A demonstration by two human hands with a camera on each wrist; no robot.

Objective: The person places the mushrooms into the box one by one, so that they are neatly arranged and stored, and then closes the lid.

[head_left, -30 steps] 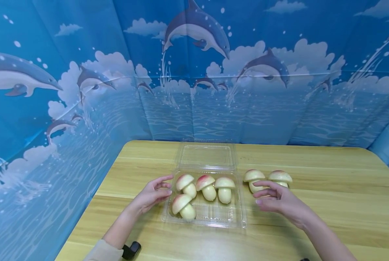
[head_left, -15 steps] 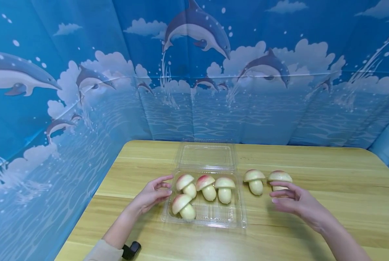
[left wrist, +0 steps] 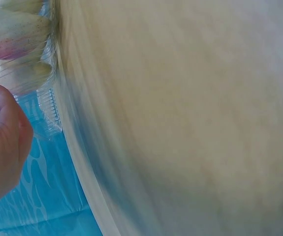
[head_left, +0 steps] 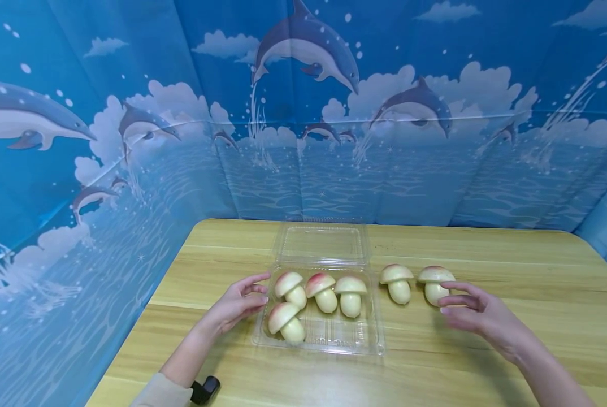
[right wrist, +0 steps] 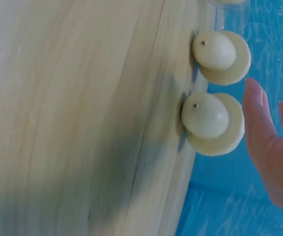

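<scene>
A clear plastic clamshell box [head_left: 329, 339] lies with its lid [head_left: 324, 243] folded back. Several mushroom-shaped pieces [head_left: 351, 297], cream with pink-tinged caps, sit in its tray. Two more stand right of the box on the wood: a nearer-to-box mushroom piece [head_left: 397, 282] and a farther mushroom piece [head_left: 436, 282]. My right hand [head_left: 478, 314] hovers by the farther one's stem, fingers loosely bent and holding nothing; the right wrist view shows a gap between this hand [right wrist: 274, 142] and the piece. Beside the box's left wall is my left hand [head_left: 239, 302], fingers relaxed; contact with the wall is unclear.
A light wooden table [head_left: 527, 316] carries everything. Behind and to the left hangs a blue dolphin-print curtain [head_left: 283, 169]. A black device [head_left: 205, 390] shows at the left wrist.
My right hand has moved rightward, from in front of the piece nearer the box to beside the farther one. My left hand, the box and the mushroom pieces have stayed in place.
</scene>
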